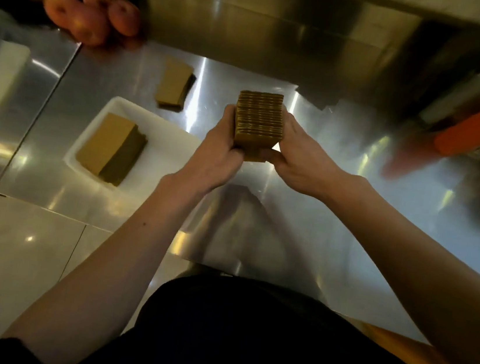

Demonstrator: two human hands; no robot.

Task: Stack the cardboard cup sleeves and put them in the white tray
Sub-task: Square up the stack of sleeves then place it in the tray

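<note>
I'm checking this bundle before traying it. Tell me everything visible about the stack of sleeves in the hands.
The held stack of cup sleeves is a brown cardboard block of many flattened sleeves, layered edges facing the camera and roughly flush. The left hand and right hand grip its opposite sides above the steel counter, right of the white tray.

Steel counter (glare-streaked), steel backsplash, pale tiled floor.
</note>
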